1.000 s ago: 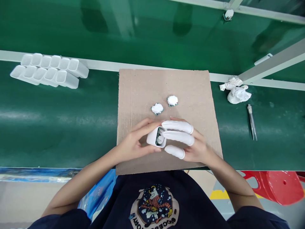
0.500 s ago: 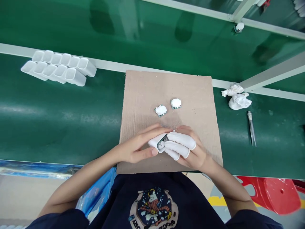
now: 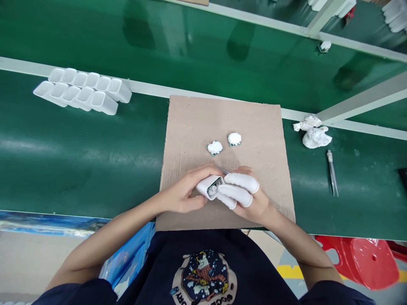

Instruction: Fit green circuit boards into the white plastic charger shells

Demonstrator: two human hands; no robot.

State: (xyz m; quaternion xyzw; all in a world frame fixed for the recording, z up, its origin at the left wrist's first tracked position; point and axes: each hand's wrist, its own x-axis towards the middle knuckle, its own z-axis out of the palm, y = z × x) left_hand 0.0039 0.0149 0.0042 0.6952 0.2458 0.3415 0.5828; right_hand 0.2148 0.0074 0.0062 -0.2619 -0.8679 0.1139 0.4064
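White housing point(image 3: 202, 185) sits between the two hands, over the cardboard sheet point(image 3: 190, 123), its open end by the right hand. The left hand point(image 3: 181, 192) curls fingers and thumb around it; the right hand point(image 3: 250, 199) bunches three white-covered fingertips point(image 3: 238, 194) at the opening, and whether they pinch the circuit board point(image 3: 217, 183) inside cannot be told. Skewed pressure from those fingertips could scrape or wedge the board against the wall, and a loose left grip might let the housing twist. Two white-topped boards point(image 3: 215, 148) lie just beyond the hands, where a stray knuckle might nudge them.
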